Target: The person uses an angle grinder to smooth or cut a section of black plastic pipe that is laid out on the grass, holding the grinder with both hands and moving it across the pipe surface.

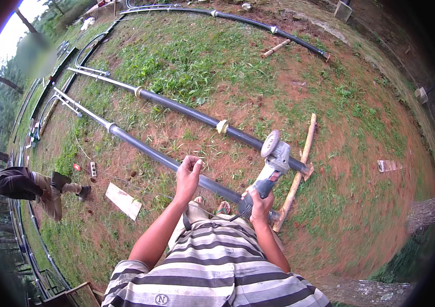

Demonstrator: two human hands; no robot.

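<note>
My right hand (pixel 261 204) is wrapped round the body of an angle grinder (pixel 268 178), a grey and dark tool with its round disc (pixel 270 144) tilted upward at the top. Raised over the nearer dark pole (pixel 143 148), my left hand (pixel 189 176) has its fingers curled together; whether anything small is between them is hidden. A second dark pole (pixel 181 108) with a pale collar (pixel 222 126) lies beyond, and the grinder's head overlaps its right end from this angle. Both poles have thinner pale sections at the far left. Their near ends lie across a wooden log (pixel 304 153).
A person (pixel 28 187) bends over at the left, beside a board (pixel 123 200) and a small power strip-like object (pixel 93 169). Another long pole (pixel 248 21) curves across the back. A tree trunk (pixel 427 212) and a flat board (pixel 390 166) are at right.
</note>
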